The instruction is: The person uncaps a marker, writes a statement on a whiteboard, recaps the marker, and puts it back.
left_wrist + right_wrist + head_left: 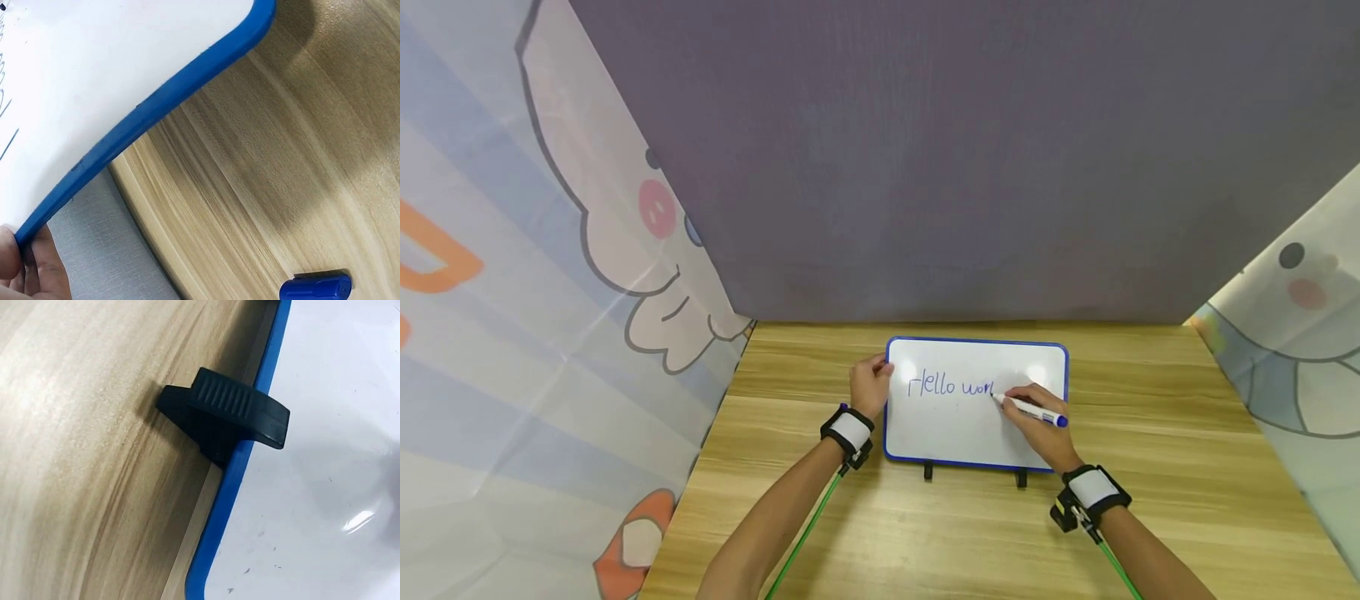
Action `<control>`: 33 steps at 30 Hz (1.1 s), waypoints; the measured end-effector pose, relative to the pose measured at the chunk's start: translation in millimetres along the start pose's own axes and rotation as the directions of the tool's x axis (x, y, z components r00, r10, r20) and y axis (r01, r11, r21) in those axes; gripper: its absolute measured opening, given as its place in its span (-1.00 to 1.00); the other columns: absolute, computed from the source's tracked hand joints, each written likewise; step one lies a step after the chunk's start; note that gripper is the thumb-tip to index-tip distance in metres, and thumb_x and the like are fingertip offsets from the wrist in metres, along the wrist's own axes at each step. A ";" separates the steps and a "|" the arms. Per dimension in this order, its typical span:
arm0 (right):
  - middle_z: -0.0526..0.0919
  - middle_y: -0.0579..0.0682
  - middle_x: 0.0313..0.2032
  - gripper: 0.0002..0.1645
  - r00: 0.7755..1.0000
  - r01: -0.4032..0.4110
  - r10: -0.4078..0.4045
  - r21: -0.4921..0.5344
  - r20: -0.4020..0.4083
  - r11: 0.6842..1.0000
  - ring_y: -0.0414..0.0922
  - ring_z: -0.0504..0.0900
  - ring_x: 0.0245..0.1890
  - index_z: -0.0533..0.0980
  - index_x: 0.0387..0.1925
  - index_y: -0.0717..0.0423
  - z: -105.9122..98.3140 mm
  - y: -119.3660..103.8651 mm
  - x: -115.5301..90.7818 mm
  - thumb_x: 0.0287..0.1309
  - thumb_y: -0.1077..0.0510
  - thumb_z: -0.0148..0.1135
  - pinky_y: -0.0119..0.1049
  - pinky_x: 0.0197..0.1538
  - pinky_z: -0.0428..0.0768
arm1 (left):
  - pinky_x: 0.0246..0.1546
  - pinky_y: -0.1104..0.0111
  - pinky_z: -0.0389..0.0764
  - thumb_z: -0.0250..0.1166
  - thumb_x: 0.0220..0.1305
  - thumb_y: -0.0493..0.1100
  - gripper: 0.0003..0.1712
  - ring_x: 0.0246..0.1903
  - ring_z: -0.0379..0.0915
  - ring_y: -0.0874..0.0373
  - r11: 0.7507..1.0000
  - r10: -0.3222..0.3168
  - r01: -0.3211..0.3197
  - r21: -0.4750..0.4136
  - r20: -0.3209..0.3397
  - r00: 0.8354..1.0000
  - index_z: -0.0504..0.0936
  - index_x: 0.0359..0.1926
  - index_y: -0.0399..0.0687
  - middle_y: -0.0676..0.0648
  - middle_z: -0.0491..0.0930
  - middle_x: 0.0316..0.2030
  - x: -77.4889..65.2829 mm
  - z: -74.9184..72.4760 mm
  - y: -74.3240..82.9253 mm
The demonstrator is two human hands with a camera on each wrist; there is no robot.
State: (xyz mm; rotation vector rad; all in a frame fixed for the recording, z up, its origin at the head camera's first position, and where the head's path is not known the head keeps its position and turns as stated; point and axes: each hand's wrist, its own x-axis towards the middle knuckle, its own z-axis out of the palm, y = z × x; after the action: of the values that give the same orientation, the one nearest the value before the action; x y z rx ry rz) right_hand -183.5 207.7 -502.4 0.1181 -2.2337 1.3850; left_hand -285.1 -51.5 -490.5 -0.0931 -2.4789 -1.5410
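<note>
A small whiteboard (943,433) with a blue frame leans on black stand feet (928,471) on the wooden table. My left hand (870,387) pinches its left edge near the top, the thumb in front and fingers behind, as the left wrist view shows. In my right hand (1047,433) is a white whiteboard marker (1033,411) with a blue end, its tip at the board's surface. Blue handwriting (951,385) there reads "Hello worl", ending at the tip. The right wrist view shows a black stand foot (237,406) hooked over the blue frame, but not the hand.
A blue marker cap (315,286) lies on the table (805,367) to the left of the board. Behind the table rises a grey panel (925,167). Cartoon-printed sheets (572,375) hang at both sides. Green cables (805,533) run from both wrist cameras.
</note>
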 end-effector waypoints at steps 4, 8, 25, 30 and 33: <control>0.64 0.17 -0.42 -0.88 1.000 -0.003 0.003 -0.019 0.012 1.000 -0.31 0.54 -0.39 0.61 -0.38 0.35 -2.8 -14.6 0.1 -0.07 0.43 0.31 -0.62 -0.30 0.48 | -0.38 0.31 0.64 0.24 0.17 -0.35 -0.77 -0.38 0.62 0.02 1.000 -0.006 0.006 -0.002 0.000 1.000 0.66 -0.14 -0.34 -0.27 0.70 -0.33 0.1 0.4 -1.0; 0.65 0.16 -0.41 -0.90 1.000 -0.017 0.017 -0.007 0.004 1.000 -0.32 0.56 -0.39 0.61 -0.38 0.36 -5.0 -18.0 1.2 -0.04 0.41 0.30 -0.62 -0.31 0.49 | -0.38 0.30 0.64 0.24 0.16 -0.35 -0.77 -0.38 0.62 0.02 1.000 -0.017 0.017 0.002 0.003 1.000 0.66 -0.14 -0.34 -0.27 0.70 -0.33 -0.5 0.6 -1.6; 0.65 0.13 -0.42 -0.92 0.998 -0.017 0.016 -0.028 -0.055 0.999 -0.33 0.56 -0.39 0.61 -0.40 0.35 -9.6 -10.8 7.1 -0.03 0.38 0.30 -0.69 -0.30 0.46 | -0.37 0.33 0.64 0.24 0.18 -0.34 -0.76 -0.37 0.61 0.04 0.999 -0.041 0.041 0.017 0.010 0.999 0.65 -0.13 -0.34 -0.26 0.69 -0.32 -1.0 1.0 -2.4; 0.66 0.14 -0.42 -0.92 0.998 -0.007 0.005 -0.030 -0.057 1.000 -0.32 0.56 -0.40 0.61 -0.41 0.35 -9.9 -10.8 8.0 -0.03 0.39 0.30 -0.69 -0.30 0.47 | -0.36 0.32 0.65 0.24 0.18 -0.34 -0.76 -0.36 0.62 0.02 0.999 -0.028 0.028 0.018 0.009 1.000 0.65 -0.13 -0.35 -0.27 0.69 -0.31 -0.1 0.4 -0.5; 0.67 0.15 -0.42 -0.91 0.999 0.002 -0.004 -0.033 -0.051 0.999 -0.34 0.56 -0.40 0.61 -0.41 0.36 -10.1 -10.9 8.2 -0.05 0.40 0.30 -0.69 -0.30 0.47 | -0.36 0.31 0.65 0.24 0.17 -0.34 -0.76 -0.36 0.62 0.01 1.000 -0.020 0.020 0.015 0.010 1.000 0.65 -0.13 -0.35 -0.28 0.69 -0.31 1.1 0.5 0.0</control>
State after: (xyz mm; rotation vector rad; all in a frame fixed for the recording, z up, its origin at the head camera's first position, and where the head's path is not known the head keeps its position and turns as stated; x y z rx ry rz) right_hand -183.2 212.7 -486.2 0.0742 -2.2119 1.3344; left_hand -286.2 -51.0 -490.5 -0.0743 -2.5063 -1.5332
